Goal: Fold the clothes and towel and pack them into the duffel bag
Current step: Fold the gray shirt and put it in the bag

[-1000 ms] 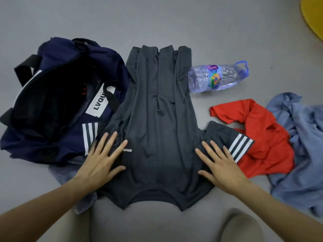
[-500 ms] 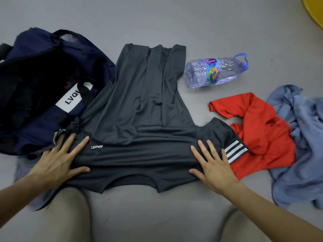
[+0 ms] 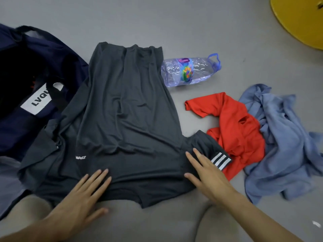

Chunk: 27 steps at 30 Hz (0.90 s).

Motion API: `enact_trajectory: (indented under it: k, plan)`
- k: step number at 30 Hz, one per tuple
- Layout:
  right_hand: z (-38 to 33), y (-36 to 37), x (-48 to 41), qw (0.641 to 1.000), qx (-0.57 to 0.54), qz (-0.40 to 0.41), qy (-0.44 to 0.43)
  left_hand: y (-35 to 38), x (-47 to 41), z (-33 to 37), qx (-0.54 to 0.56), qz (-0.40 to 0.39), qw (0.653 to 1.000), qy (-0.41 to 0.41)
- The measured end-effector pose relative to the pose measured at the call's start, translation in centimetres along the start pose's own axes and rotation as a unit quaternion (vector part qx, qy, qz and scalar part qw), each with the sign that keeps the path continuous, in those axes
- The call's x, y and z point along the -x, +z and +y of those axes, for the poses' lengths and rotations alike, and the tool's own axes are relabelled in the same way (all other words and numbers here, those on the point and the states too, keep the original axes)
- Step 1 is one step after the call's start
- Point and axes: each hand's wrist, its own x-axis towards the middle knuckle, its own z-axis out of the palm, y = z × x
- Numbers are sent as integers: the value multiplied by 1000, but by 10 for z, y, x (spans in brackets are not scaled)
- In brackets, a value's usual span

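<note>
A dark grey T-shirt [image 3: 125, 119] lies spread on the grey floor, collar toward me, hem at the far end. My left hand [image 3: 82, 198] rests flat with fingers apart on the shirt near the collar. Flat on the shirt's right shoulder, beside the white-striped sleeve [image 3: 218, 159], lies my right hand [image 3: 208, 175]. The navy duffel bag [image 3: 35, 81] sits open at the left, and the shirt's left sleeve overlaps its edge. A crumpled red shirt [image 3: 234, 130] and a crumpled blue cloth [image 3: 283, 145] lie to the right.
A clear plastic water bottle [image 3: 188, 71] lies on its side beyond the red shirt, next to the grey shirt's hem. A yellow round object [image 3: 300, 20] fills the top right corner. My knees show at the bottom edge. Another greyish cloth [image 3: 8, 180] lies at the far left.
My left hand has slid from the shirt's left sleeve in toward the collar. The left sleeve now lies spread out. My right hand has stayed on the right shoulder.
</note>
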Motion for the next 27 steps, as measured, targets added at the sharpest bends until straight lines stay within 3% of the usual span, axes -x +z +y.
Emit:
enact_trajectory:
  k: [2,4,8,11,14,17,21,23,27]
  plan:
    - [13,-17,-5,999,-41,10,4,-3,0,1,-1,-6,1000,1]
    - [26,-34,-11,996,-51,69,-10,-22,-11,3,-8,7,1000,14]
    - [52,-61,-32,979,27,188,-77,-104,-84,16,-65,50,992,95]
    - [67,-82,-54,974,150,136,-102,-141,-159,39,-121,84,981,130]
    - [74,-87,-65,974,199,44,-98,-138,-217,83,-105,92,985,105]
    - [74,-85,-77,985,145,15,-95,-108,-241,150,-32,107,990,83]
    - [83,-85,-83,995,-11,43,-91,-73,-250,211,64,196,978,15]
    - [88,-85,-80,995,-41,46,-72,-57,-251,230,84,194,977,-14]
    - [83,-84,-83,992,-104,8,-69,-39,-261,261,100,161,982,25]
